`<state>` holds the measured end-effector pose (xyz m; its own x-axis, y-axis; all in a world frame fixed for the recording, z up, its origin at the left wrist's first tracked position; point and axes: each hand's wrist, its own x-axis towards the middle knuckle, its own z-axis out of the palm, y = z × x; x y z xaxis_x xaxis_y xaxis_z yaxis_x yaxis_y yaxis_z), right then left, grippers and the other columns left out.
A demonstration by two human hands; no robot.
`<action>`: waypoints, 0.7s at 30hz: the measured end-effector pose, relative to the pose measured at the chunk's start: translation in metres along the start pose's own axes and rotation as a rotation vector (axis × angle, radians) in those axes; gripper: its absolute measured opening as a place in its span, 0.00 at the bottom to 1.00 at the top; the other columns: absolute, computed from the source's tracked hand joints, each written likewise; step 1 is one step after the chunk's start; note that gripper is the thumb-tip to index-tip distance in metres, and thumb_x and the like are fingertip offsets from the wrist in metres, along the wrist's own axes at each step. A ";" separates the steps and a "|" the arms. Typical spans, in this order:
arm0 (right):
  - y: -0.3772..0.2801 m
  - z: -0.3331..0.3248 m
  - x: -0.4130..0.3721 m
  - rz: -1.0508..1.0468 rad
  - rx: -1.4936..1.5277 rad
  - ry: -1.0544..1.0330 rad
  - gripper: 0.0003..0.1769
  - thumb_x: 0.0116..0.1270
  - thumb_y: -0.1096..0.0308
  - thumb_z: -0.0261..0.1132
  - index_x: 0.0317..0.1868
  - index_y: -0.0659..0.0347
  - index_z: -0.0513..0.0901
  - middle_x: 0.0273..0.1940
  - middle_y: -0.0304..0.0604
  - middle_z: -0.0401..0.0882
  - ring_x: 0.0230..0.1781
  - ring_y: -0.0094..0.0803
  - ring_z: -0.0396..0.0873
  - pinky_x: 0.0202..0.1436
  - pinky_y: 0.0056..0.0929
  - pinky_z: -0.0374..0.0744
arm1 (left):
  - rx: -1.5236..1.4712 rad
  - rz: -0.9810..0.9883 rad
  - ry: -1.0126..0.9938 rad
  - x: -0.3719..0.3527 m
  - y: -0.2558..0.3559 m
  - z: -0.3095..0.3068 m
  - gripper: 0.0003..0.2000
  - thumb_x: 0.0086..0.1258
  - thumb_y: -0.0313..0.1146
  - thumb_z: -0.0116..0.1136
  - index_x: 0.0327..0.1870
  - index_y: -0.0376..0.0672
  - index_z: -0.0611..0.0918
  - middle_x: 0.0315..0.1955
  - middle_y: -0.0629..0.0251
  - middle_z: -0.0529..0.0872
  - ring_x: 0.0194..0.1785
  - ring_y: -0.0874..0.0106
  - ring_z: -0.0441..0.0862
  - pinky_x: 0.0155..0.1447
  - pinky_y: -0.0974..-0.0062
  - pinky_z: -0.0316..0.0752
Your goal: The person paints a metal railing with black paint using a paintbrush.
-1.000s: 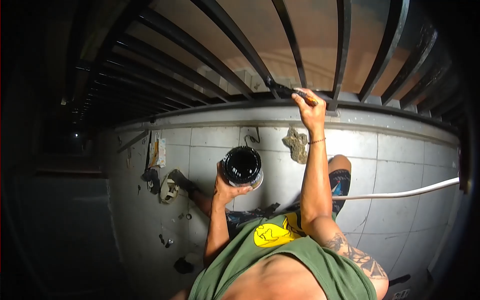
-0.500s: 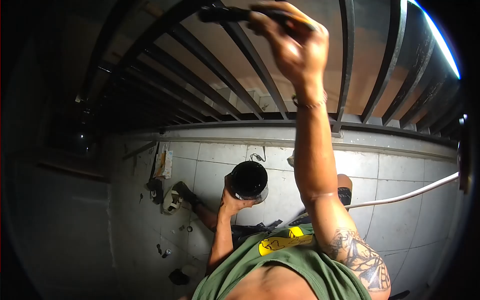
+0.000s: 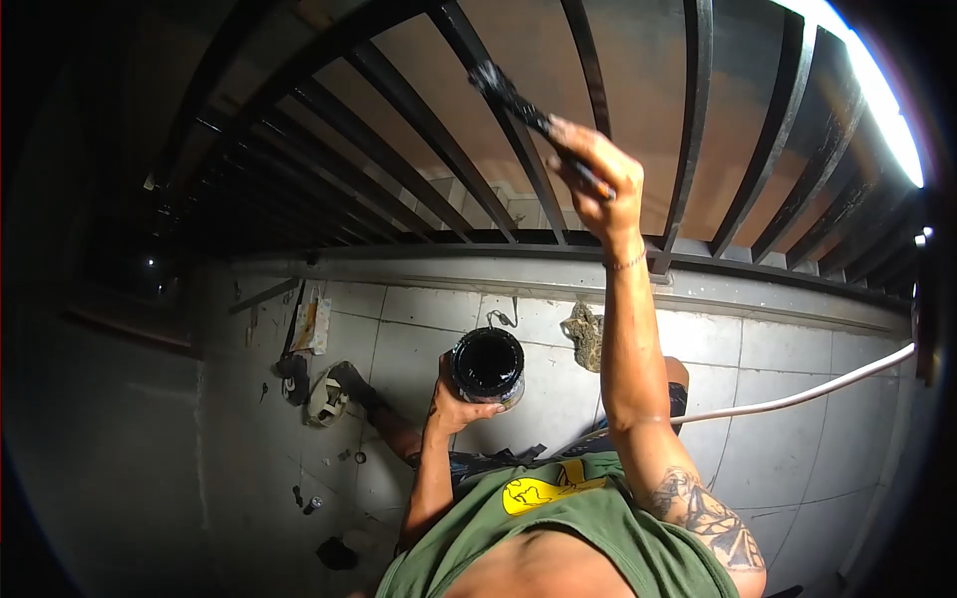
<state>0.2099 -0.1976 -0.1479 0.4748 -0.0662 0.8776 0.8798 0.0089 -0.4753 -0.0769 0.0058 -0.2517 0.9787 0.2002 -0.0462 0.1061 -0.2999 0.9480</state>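
My right hand (image 3: 604, 179) grips a paintbrush (image 3: 528, 115) coated in black. The brush's bristles point up and left and lie at one of the dark bars of the metal railing (image 3: 503, 120); whether they touch it is hard to tell. Lower down, my left hand (image 3: 457, 404) is wrapped round the side and base of an open can (image 3: 488, 367). Dark, glossy paint shows inside the can, which is held over the tiled floor.
A crumpled cloth (image 3: 585, 337) lies by the railing's ledge. On the left of the floor are a shoe (image 3: 327, 397), a patterned bag (image 3: 314, 324) and small items. A white hose (image 3: 797, 395) runs in from the right. A bright light (image 3: 887, 100) shines at upper right.
My right hand has come down towards me with the brush, which now slants along a bar. My left hand still holds the can. More of the cloth shows.
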 end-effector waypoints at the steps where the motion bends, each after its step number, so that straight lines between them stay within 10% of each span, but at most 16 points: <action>1: 0.000 -0.001 -0.017 0.032 -0.018 -0.013 0.17 0.51 0.76 0.72 0.44 0.61 0.84 0.47 0.49 0.83 0.48 0.41 0.83 0.51 0.30 0.80 | 0.000 -0.007 -0.004 -0.003 -0.002 -0.001 0.49 0.31 0.33 0.83 0.58 0.35 0.64 0.52 0.56 0.77 0.55 0.68 0.76 0.61 0.69 0.72; 10: 0.003 -0.017 -0.129 0.385 -0.180 -0.148 0.15 0.52 0.76 0.70 0.43 0.60 0.83 0.45 0.51 0.83 0.44 0.46 0.83 0.44 0.33 0.81 | 0.026 -0.009 0.005 0.001 -0.003 0.004 0.50 0.30 0.37 0.84 0.59 0.36 0.65 0.52 0.57 0.78 0.55 0.67 0.77 0.61 0.68 0.73; 14: -0.009 -0.022 -0.142 0.669 -0.523 -0.534 0.11 0.54 0.71 0.71 0.39 0.62 0.83 0.36 0.51 0.83 0.36 0.49 0.82 0.37 0.36 0.79 | -0.054 0.001 -0.019 0.004 -0.001 0.006 0.50 0.30 0.37 0.84 0.59 0.36 0.65 0.53 0.56 0.76 0.57 0.68 0.75 0.63 0.68 0.71; 18: -0.039 -0.003 -0.117 0.584 -0.270 -0.242 0.13 0.55 0.71 0.71 0.42 0.61 0.83 0.38 0.51 0.84 0.36 0.45 0.84 0.36 0.32 0.81 | 0.044 0.058 -0.002 0.001 -0.013 0.003 0.50 0.30 0.37 0.83 0.59 0.35 0.65 0.53 0.56 0.76 0.57 0.68 0.74 0.63 0.68 0.70; 21: -0.056 0.028 -0.056 0.151 -0.099 -0.144 0.15 0.55 0.74 0.71 0.44 0.58 0.84 0.43 0.49 0.84 0.40 0.44 0.84 0.41 0.31 0.82 | -0.042 0.001 -0.005 0.000 -0.008 -0.002 0.51 0.29 0.38 0.84 0.60 0.34 0.64 0.52 0.57 0.76 0.55 0.68 0.75 0.62 0.68 0.71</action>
<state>0.1348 -0.1668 -0.1683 0.6054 0.0720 0.7927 0.7954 -0.0909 -0.5992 -0.0785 0.0097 -0.2587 0.9796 0.1953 -0.0467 0.0977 -0.2602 0.9606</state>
